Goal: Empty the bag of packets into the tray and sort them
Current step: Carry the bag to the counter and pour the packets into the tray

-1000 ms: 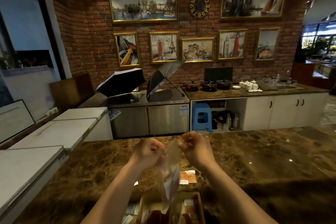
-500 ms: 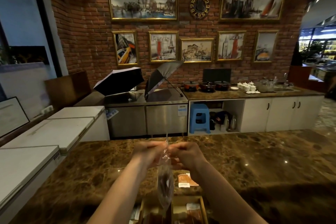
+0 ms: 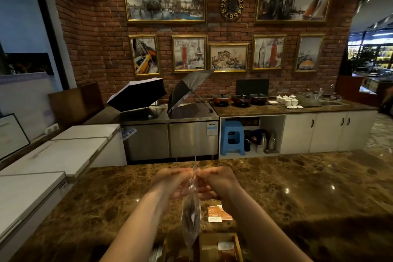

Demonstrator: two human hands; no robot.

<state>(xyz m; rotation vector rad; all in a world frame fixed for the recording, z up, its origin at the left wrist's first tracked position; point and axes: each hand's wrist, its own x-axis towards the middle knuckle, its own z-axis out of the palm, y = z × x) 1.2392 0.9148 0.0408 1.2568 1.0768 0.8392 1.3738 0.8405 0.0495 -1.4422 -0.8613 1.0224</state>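
Your left hand (image 3: pixel 170 183) and right hand (image 3: pixel 219 181) both pinch the top edge of the clear bag (image 3: pixel 191 217), which hangs edge-on between them above the wooden tray (image 3: pixel 238 247) at the near edge of the counter (image 3: pixel 297 187). Dark contents show inside. Orange packets (image 3: pixel 218 214) lie on the counter just beyond the tray.

clock (image 3: pixel 232 7): i read gold numerals 1 to 12 around its rim
picture (image 3: pixel 189 53): i read "paris" across the top
orange packet (image 3: pixel 215 214): its white label has print i can't make out
steel cabinet sticker (image 3: pixel 211 129): too small for me to read
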